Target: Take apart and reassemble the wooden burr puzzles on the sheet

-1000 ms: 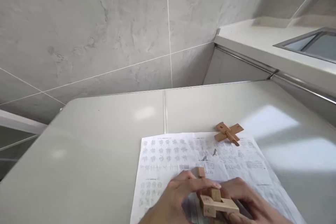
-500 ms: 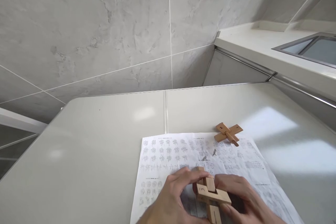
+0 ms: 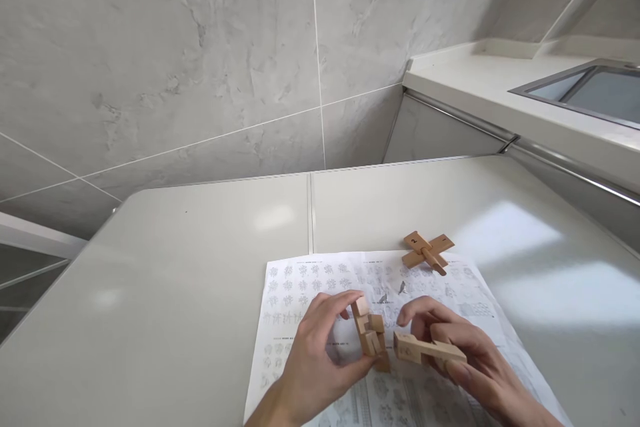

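Left hand [image 3: 315, 355], thumb and finger in wide pinch, holds joined wooden blocks [image 3: 371, 333] over printed sheet [image 3: 285, 330]. Right hand [image 3: 475, 353], partly curled, grips notched bar [image 3: 431, 349] just right of blocks, not touching; long axis sideways, left end facing them.

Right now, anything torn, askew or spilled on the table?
One thing: the printed sheet looks creased, with two small dark grey spots toward its far edge that interrupt the print. They could be tears; can't tell for sure. No spill shows, and the wooden blocks in the left hand show no obvious damage.
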Action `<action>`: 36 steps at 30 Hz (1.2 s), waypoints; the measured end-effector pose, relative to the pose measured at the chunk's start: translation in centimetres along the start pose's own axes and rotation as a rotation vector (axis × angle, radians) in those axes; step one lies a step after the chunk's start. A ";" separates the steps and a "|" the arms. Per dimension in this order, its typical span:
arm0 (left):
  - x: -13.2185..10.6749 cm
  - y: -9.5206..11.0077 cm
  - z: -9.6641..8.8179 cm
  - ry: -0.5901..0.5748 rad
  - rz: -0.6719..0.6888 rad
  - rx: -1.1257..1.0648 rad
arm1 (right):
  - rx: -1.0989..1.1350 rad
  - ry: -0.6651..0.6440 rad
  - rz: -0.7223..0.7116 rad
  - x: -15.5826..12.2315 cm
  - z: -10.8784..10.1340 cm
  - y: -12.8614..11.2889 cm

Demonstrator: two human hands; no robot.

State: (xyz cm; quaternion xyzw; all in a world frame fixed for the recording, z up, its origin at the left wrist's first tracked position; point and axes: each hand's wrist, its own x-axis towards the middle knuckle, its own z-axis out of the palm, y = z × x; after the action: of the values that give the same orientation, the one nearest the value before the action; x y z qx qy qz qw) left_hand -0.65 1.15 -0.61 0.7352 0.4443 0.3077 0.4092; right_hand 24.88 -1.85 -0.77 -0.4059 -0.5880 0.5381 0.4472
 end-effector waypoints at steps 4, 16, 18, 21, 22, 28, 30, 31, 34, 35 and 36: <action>0.1 0.0 -0.1 -0.084 -0.041 0.035 | 0.019 0.050 0.109 -0.2 0.0 0.8; 0.3 0.2 -1.0 -0.249 -0.030 0.117 | -0.458 0.154 0.164 -0.3 1.6 2.7; 0.4 0.2 -1.0 -0.267 -0.024 0.126 | -0.539 0.096 0.146 -0.4 1.6 2.9; 0.4 0.0 -0.8 -0.297 0.008 0.149 | -0.632 0.067 0.137 -0.6 1.7 3.0; 0.4 -0.1 -0.8 -0.302 0.020 0.159 | -0.651 0.067 0.135 -0.6 1.8 3.1; 0.1 -0.3 -0.5 -0.298 0.082 0.224 | -0.717 0.071 0.093 -0.5 1.9 3.2; 0.1 -0.3 -0.4 -0.292 0.105 0.237 | -0.736 0.083 0.086 -0.5 1.8 3.2; 0.1 -0.3 -0.4 -0.288 0.112 0.240 | -0.744 0.086 0.084 -0.5 1.7 3.2; 0.1 -0.2 -0.4 -0.280 0.118 0.246 | -0.767 0.083 0.068 -0.4 1.6 3.2; 0.1 -0.2 -0.3 -0.280 0.119 0.247 | -0.773 0.080 0.061 -0.4 1.6 3.2; 0.1 -0.2 -0.2 -0.278 0.120 0.249 | -0.780 0.084 0.055 -0.4 1.7 3.2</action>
State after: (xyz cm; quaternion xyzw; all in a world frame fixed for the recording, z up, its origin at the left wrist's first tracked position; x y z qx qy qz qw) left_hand -0.87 1.38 -0.64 0.8407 0.3734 0.1696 0.3535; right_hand 23.36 -2.41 -3.99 -0.5825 -0.7186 0.2690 0.2683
